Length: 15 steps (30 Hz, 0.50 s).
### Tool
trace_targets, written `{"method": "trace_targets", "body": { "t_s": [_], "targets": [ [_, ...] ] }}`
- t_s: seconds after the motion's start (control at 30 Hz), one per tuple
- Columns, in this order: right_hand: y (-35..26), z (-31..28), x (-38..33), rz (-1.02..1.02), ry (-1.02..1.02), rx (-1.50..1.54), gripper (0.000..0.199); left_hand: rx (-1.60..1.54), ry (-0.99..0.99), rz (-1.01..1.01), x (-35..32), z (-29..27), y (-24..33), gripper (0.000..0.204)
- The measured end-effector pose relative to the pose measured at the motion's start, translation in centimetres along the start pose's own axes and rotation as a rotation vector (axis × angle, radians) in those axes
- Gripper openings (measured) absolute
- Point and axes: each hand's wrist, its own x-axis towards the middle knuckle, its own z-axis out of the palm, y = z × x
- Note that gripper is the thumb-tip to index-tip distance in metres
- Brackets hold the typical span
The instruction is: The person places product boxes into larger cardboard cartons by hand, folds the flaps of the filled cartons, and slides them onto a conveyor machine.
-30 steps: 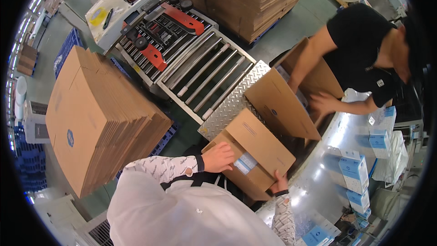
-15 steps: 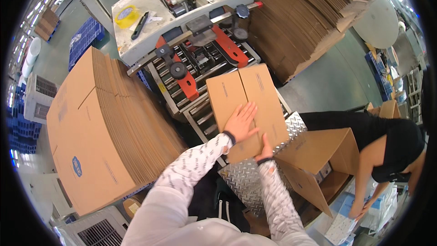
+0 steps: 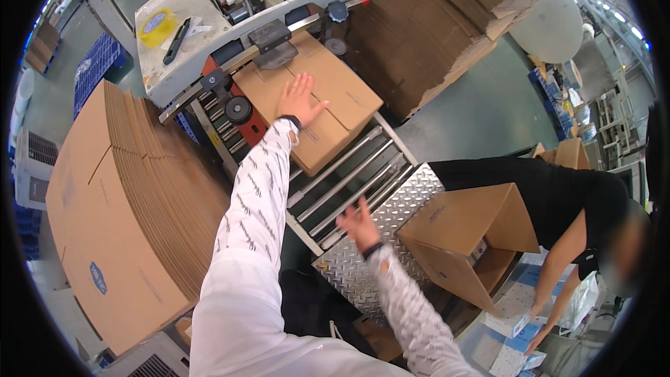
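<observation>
The left hand (image 3: 299, 98) lies flat and open on the closed box (image 3: 314, 108), upper middle of the frame. The box has slid further up the rollers (image 3: 349, 178) into the tape machine (image 3: 272, 35). The right hand (image 3: 359, 223) has let go and hangs open over the rollers. A helper (image 3: 558, 202) bends by an open box (image 3: 464, 237), lower right.

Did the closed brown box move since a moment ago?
Yes. The closed box slid along the rollers, away from the steel plate, into the taping machine.

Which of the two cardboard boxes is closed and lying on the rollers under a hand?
The closed box on the roller conveyor, under the left hand. The other box stands open beside the checker plate, untouched.
</observation>
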Motion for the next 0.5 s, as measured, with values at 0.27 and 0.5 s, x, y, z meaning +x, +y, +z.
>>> {"method": "trace_targets", "body": {
  "t_s": [0.27,0.5],
  "targets": [
    [22.5,-19.8,-25.4,0.354,0.042,-0.639,0.055,-0.44,0.162,0.264,-17.9,-14.2,10.1,0.018],
    [27.9,-36.7,-30.7,0.161,0.421,-0.358,0.033,0.186,0.039,-0.154,-36.4,-32.9,3.2,0.053]
  ]
}}
